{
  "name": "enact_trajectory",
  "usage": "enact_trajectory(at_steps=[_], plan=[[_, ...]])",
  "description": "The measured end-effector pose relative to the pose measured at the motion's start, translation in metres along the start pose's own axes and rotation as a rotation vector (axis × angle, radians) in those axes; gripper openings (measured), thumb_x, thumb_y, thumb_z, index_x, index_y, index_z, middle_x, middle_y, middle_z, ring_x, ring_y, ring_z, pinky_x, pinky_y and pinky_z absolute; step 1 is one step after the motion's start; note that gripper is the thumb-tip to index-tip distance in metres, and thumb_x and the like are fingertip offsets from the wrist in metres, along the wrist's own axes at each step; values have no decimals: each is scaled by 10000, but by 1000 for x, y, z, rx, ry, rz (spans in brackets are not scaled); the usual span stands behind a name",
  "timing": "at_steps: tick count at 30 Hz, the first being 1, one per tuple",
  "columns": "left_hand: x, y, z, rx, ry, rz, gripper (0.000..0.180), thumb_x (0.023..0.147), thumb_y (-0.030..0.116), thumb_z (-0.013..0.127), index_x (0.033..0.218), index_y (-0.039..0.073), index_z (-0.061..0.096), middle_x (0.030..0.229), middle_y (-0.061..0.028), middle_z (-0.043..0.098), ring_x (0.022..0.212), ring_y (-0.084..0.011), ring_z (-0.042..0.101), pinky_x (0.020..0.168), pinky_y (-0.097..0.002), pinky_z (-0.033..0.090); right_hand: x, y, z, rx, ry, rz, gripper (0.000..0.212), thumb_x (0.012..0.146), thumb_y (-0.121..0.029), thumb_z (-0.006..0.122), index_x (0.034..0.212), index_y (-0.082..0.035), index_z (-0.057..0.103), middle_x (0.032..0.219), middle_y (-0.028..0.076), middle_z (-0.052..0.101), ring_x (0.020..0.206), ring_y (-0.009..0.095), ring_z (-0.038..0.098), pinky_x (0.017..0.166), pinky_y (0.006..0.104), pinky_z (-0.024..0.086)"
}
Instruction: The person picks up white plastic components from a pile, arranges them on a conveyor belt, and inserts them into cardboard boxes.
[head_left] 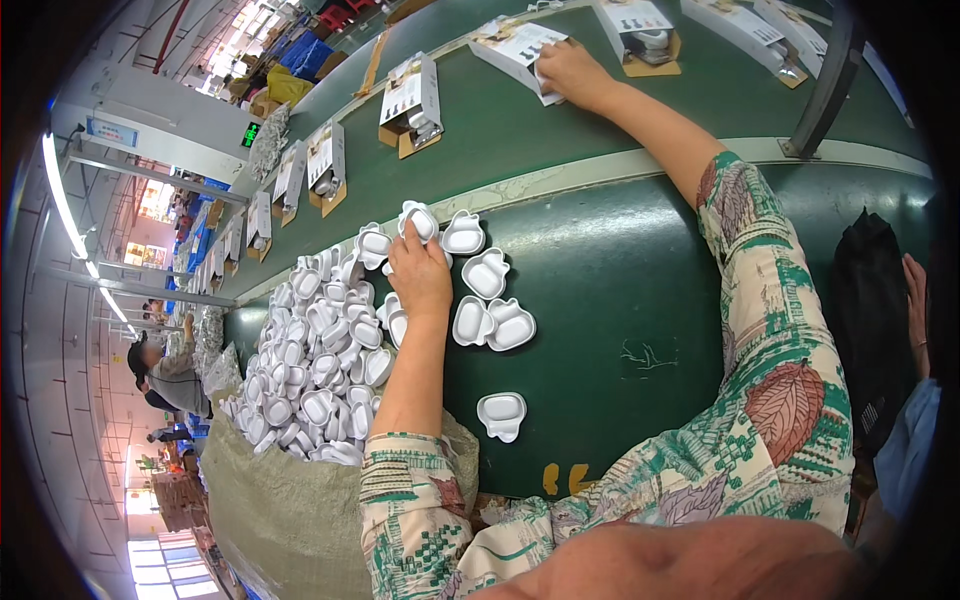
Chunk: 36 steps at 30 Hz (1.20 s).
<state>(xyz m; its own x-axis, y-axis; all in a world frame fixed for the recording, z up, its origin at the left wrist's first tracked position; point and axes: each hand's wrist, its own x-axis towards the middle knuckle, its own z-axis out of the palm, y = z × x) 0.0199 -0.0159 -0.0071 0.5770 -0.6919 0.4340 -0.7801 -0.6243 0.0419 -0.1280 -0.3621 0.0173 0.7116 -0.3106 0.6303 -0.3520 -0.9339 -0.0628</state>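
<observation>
Head view: left hand [421,279] pinches a white lobed dish [424,217] at its fingertips, probably light, stiff, best taken by the rim; right hand [572,76] touches a printed carton [508,43], grip unclear from here.

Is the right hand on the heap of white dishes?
No, the right hand is at a white box, well away from the heap.
</observation>
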Motion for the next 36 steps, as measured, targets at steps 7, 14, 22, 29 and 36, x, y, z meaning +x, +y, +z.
enact_trajectory(at_steps=[7,14,22,29,36], plan=[[-1,-5,4,-6,45,24,437,875,260,477,1267,74,431,1153,-181,508,1093,-342,479,825,-481,436,-7,34,4,-70,62,156,129,726,-136,632,824,-58,601,932,94,565,971,289,527,768,426,458],[-3,0,9,1,36,28,451,864,267,499,1267,76,431,1151,-185,511,1078,-345,485,817,-488,434,-14,28,1,-158,346,250,126,743,-114,572,861,-73,588,910,100,572,883,292,561,711,401,473],[10,8,11,-88,1,26,441,872,283,495,1283,135,434,1157,-147,528,1130,-338,462,851,-521,404,-38,-153,-3,520,-111,-568,138,734,-101,562,871,-85,571,903,81,556,868,264,551,723,378,462],[23,12,15,-190,-51,16,444,874,299,507,1292,161,448,1120,-99,581,1074,-314,511,842,-511,408,-51,-143,-3,386,9,-708,101,740,-140,540,820,-78,542,898,65,544,901,239,529,740,369,435],[58,3,-4,-782,-237,140,477,865,350,534,1255,76,506,1233,-208,504,1162,-347,462,980,-388,344,-21,-60,-2,15,138,-346,123,733,-97,528,849,-74,562,882,65,533,906,236,536,752,358,451]])
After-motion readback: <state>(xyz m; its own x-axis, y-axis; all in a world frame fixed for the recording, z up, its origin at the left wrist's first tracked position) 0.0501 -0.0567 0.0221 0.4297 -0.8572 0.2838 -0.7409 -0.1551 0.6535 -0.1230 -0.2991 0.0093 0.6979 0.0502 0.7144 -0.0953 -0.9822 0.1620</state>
